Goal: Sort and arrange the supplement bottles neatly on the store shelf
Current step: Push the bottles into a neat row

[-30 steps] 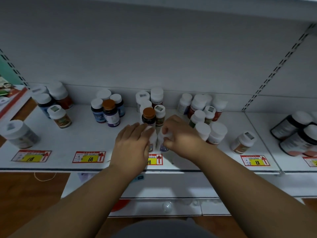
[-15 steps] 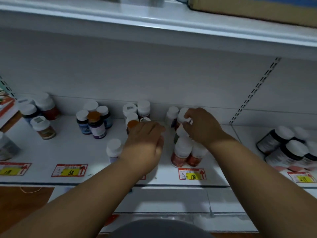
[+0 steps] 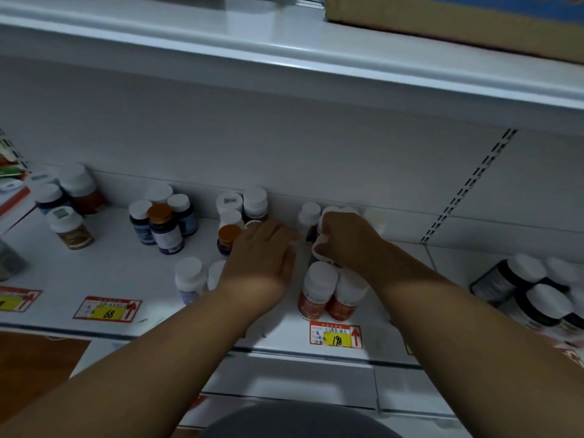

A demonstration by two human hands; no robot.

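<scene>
Supplement bottles stand in loose clusters on the white shelf (image 3: 120, 270). My right hand (image 3: 350, 241) reaches into the middle-right cluster and curls around a white-capped bottle (image 3: 320, 248). Just in front of it stand two red-labelled bottles (image 3: 317, 290). My left hand (image 3: 262, 257) lies flat with straight fingers over the shelf, beside an orange-capped dark bottle (image 3: 228, 237). Two white bottles with bluish labels (image 3: 189, 279) stand left of my left wrist. Whatever is under my left palm is hidden.
A blue and purple bottle group (image 3: 161, 222) and a far-left group (image 3: 69, 203) stand toward the back. Large dark bottles (image 3: 524, 289) fill the right bay. Price tags 68 (image 3: 107, 309) and 198 (image 3: 336, 335) mark the edge. An upper shelf (image 3: 284, 49) carries a cardboard box (image 3: 458, 17).
Both hands left the front pair of white bottles. My right hand moved back and right into the red-label cluster and took hold of a bottle. My left hand moved slightly back.
</scene>
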